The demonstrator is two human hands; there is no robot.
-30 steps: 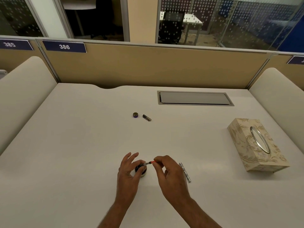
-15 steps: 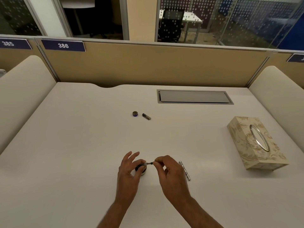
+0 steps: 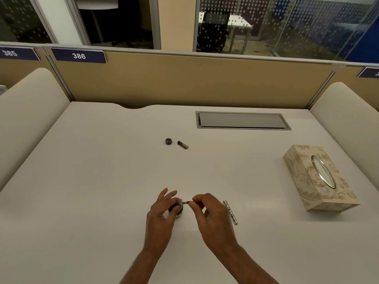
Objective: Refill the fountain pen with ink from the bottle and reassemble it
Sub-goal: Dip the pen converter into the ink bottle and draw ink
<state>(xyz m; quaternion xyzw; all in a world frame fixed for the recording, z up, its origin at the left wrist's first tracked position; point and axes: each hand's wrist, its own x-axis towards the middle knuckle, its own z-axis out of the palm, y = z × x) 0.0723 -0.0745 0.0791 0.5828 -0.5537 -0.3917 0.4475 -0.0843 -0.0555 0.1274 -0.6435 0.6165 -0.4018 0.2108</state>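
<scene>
White desk (image 3: 98,201), cubicle 386. Person's two bare hands work close together near the front edge. Left hand (image 3: 161,217) holds the small dark ink bottle (image 3: 176,211), which stands upright on the desk. Thumb and forefinger curl round it and the other fingers are splayed upward. Right hand (image 3: 212,215) pinches a thin pen part (image 3: 185,202) between thumb and forefinger; a red bit shows at the fingertips. The part lies nearly level, its far end at the bottle mouth beside the left thumb. Can't tell if the tip is in the ink. Silver pen barrel (image 3: 230,212) lies flat just right of the right hand, untouched. Farther back mid-desk, round bottle cap (image 3: 168,141) with a short dark pen piece (image 3: 183,144) just beside it, well apart from the hands. Patterned tissue box (image 3: 320,179) at right. Grey cable hatch (image 3: 242,120) is set into the desk near the tan partition (image 3: 205,83).
</scene>
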